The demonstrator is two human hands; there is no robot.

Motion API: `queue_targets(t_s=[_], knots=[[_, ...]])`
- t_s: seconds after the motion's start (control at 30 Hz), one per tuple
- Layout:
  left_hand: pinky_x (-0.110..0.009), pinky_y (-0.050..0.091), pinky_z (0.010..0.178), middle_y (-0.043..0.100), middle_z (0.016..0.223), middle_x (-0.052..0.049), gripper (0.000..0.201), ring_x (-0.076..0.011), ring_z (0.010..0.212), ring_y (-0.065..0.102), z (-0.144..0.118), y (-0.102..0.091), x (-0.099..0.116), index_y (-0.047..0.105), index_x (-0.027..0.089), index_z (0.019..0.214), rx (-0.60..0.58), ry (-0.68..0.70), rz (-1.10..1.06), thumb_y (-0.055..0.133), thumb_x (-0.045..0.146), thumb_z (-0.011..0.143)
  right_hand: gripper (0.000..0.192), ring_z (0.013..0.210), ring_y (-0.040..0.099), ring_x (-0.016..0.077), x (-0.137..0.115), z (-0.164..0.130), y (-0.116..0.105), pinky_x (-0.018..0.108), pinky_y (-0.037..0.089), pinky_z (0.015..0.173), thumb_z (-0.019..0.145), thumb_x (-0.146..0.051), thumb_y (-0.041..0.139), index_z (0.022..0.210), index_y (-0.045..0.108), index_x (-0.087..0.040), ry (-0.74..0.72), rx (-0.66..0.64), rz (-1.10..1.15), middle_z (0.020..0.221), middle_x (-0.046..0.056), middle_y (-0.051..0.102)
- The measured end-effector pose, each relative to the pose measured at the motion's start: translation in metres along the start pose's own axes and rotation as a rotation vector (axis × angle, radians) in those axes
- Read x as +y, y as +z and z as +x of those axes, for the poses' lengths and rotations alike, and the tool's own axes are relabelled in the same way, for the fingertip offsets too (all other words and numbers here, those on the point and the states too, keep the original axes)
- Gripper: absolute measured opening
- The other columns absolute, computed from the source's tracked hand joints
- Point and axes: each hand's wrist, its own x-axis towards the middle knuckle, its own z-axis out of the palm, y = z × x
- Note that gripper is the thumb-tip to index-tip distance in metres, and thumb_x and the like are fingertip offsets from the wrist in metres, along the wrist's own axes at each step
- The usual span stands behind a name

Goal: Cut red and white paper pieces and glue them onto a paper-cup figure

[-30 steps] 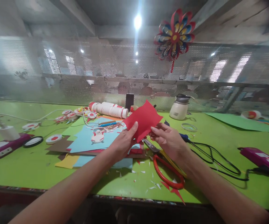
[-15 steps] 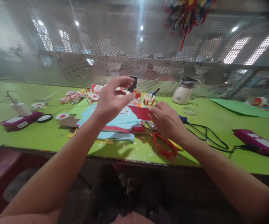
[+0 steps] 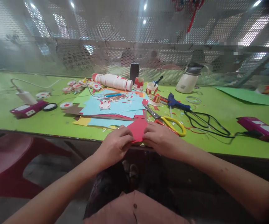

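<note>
A glossy green table [image 3: 55, 123] runs below a perforated metal screen [image 3: 102, 59]. At its near edge, just in front of the yellow-handled scissors [image 3: 169, 122], both hands pinch a flat red paper piece [image 3: 138, 130]: left hand [image 3: 116, 146] on its left side, right hand [image 3: 160, 140] on its right. Behind lies a stack of smooth blue sheets [image 3: 116, 107]. Half a second ago the left hand was raised and empty; the paper lay farther back.

Red paper [image 3: 138, 129] partly hidden by both hands; hanging paper ornament [image 3: 190, 7] cut off at top edge; figures behind mesh blurred
</note>
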Motion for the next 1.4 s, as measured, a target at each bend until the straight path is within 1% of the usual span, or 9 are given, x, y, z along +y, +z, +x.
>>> queue_targets(t_s=[0.1,0.3,0.5,0.6,0.73,0.87,1.0,1.13,1.4], knots=[[-0.029,0.041,0.065,0.060,0.081,-0.008,0.016,-0.0156,0.075,0.051,-0.007,-0.004,0.002,0.062,0.015,0.079,0.016,-0.014,-0.023,0.048,0.009,0.082,0.019,0.081,0.050,0.0178,0.002,-0.006,0.000,0.030,0.039,0.071,0.087,-0.012,0.048,0.084,0.066,-0.013,0.019,0.032,0.118,0.085,0.009,0.061],[-0.030,0.042,0.066,0.061,0.079,-0.006,0.014,-0.0151,0.075,0.053,-0.019,-0.007,0.000,0.064,0.017,0.081,0.097,-0.055,-0.096,0.053,0.008,0.080,0.022,0.081,0.050,0.0193,0.003,-0.005,0.001,0.032,0.042,0.070,0.088,-0.012,0.045,0.083,0.066,-0.013,0.013,0.044,0.160,0.084,0.011,0.060],[-0.032,0.043,0.072,0.063,0.087,-0.006,0.020,-0.0154,0.080,0.054,-0.028,-0.009,-0.012,0.062,0.019,0.094,0.092,0.074,-0.111,0.053,0.008,0.080,0.019,0.085,0.051,0.0190,0.014,0.002,-0.001,0.036,0.043,0.080,0.088,-0.013,0.046,0.084,0.065,-0.012,-0.095,0.059,0.187,0.086,0.011,0.062],[-0.032,0.041,0.071,0.062,0.085,-0.006,0.018,-0.0153,0.078,0.051,-0.026,-0.011,-0.016,0.063,0.020,0.092,0.065,0.094,0.017,0.052,0.009,0.081,0.020,0.082,0.050,0.0189,0.018,0.001,-0.003,0.035,0.042,0.075,0.087,-0.011,0.047,0.082,0.066,-0.014,-0.145,0.045,0.157,0.084,0.010,0.062],[-0.031,0.040,0.067,0.057,0.082,-0.007,0.018,-0.0167,0.076,0.046,-0.018,-0.021,-0.007,0.065,0.018,0.084,-0.032,-0.013,0.203,0.048,0.011,0.083,0.023,0.081,0.047,0.0200,0.015,-0.004,-0.005,0.033,0.040,0.070,0.086,-0.010,0.046,0.078,0.067,-0.015,-0.141,-0.011,0.039,0.082,0.011,0.061],[-0.033,0.042,0.074,0.057,0.093,-0.009,0.021,-0.0185,0.085,0.049,-0.015,-0.025,0.011,0.061,0.016,0.102,-0.168,-0.107,0.159,0.046,0.017,0.086,0.023,0.079,0.045,0.0206,0.008,-0.008,-0.003,0.034,0.039,0.071,0.086,-0.009,0.045,0.079,0.067,-0.014,-0.083,-0.061,-0.035,0.082,0.011,0.060],[-0.034,0.041,0.075,0.059,0.088,-0.008,0.015,-0.0179,0.081,0.049,-0.020,-0.016,0.018,0.061,0.015,0.094,-0.084,-0.106,0.166,0.049,0.017,0.085,0.022,0.076,0.045,0.0197,0.005,-0.009,0.001,0.034,0.038,0.070,0.085,-0.009,0.045,0.079,0.065,-0.015,-0.058,-0.008,0.000,0.081,0.010,0.059],[-0.032,0.040,0.070,0.060,0.084,-0.006,0.010,-0.0164,0.075,0.048,-0.022,-0.008,0.017,0.061,0.015,0.085,-0.022,-0.129,0.141,0.052,0.011,0.082,0.018,0.077,0.048,0.0176,0.008,-0.008,0.002,0.030,0.039,0.066,0.087,-0.013,0.047,0.084,0.064,-0.016,-0.012,0.064,0.173,0.083,0.008,0.059],[-0.031,0.040,0.070,0.056,0.078,-0.004,0.008,-0.0148,0.074,0.048,-0.019,-0.005,0.020,0.056,0.017,0.076,0.055,-0.303,-0.012,0.053,0.011,0.081,0.017,0.079,0.055,0.0158,0.024,-0.005,-0.008,0.027,0.041,0.068,0.089,-0.019,0.048,0.082,0.063,-0.017,0.065,-0.041,0.454,0.083,0.007,0.060]])
